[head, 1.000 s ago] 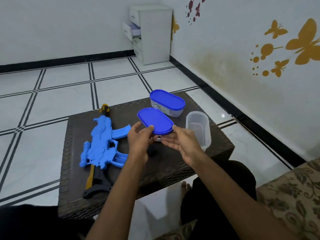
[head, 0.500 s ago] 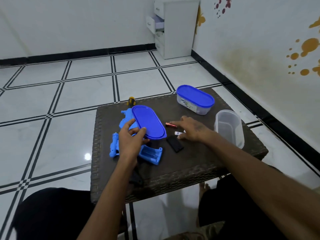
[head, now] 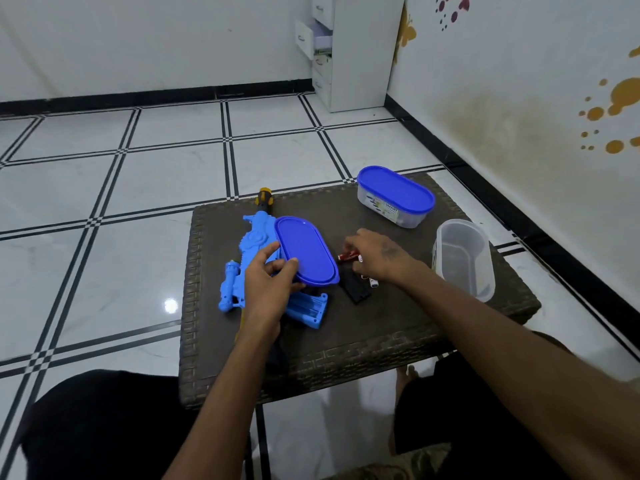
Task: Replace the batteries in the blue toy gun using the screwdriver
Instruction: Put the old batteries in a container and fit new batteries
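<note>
The blue toy gun [head: 254, 244] lies along the left side of the low brown table [head: 381, 341], with its open battery compartment [head: 308, 308] facing me. My left hand [head: 266, 289] grips a blue oval lid [head: 308, 251] by its near edge, held just above the gun. My right hand [head: 381, 258] is down on the table middle, fingers curled over a red battery [head: 347, 257]. A white battery [head: 373, 282] and the black battery cover [head: 355, 289] lie just under that hand. A yellow and black tip [head: 264, 197] shows beyond the gun's far end.
A closed clear container with a blue lid [head: 394, 197] stands at the table's far right. An open clear container [head: 464, 258] sits at the right edge. A white drawer cabinet [head: 356, 46] stands in the room's corner. My knees flank the table's near edge.
My left hand carried the blue lid leftward over the gun. My right hand let go of the lid, dropped to the table and curled over the red battery.
</note>
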Available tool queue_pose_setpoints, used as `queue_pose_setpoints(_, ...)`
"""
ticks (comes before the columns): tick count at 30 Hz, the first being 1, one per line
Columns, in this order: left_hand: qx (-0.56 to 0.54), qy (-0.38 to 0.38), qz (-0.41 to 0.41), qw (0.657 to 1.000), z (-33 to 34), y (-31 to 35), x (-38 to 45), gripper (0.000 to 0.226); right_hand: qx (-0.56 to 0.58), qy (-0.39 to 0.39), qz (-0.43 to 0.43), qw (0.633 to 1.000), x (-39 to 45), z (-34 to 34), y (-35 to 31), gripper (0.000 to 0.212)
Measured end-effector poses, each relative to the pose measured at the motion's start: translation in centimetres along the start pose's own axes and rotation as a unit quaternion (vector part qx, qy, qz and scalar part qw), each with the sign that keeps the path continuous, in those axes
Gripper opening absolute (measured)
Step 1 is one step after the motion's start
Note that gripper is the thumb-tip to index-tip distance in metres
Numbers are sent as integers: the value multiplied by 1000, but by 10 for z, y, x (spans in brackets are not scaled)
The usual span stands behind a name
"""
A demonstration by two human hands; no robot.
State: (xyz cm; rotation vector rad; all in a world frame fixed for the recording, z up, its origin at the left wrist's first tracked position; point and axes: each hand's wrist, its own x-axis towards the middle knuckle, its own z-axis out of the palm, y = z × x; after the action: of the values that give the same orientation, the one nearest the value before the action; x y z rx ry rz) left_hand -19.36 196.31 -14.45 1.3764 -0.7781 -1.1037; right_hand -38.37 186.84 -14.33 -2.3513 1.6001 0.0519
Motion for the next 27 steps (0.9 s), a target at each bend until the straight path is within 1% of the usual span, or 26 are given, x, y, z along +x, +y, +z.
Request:
queue_pose_setpoints(2, -2, -2, -2, 1000, 2, -1, -1, 47, 18, 9, 6, 1000, -1, -1, 3, 27)
queue_pose_setpoints(7, 6, -6, -3, 1000, 6, -2, -3, 48, 94, 19, 70, 993, -3, -2, 6, 14)
queue_pose_setpoints(10, 8, -6, -7, 1000, 8, -2, -3, 48, 121, 30, 99, 987, -5, 1, 8, 8)
queue_pose_setpoints(17, 6, -10, -12, 1000, 13, -3, -5, 47, 130, 58, 104, 984, -10, 1, 7, 19)
queue_pose_setpoints(21, 13, -17, -13, 1000, 16, -3, -5, 46, 152, 87, 112, 978, -11, 1, 9, 15)
queue_pose_setpoints(27, 16, -18, -16, 1000, 17, -5, -4, 48, 201, 71, 135, 968, -9, 0, 14, 15)
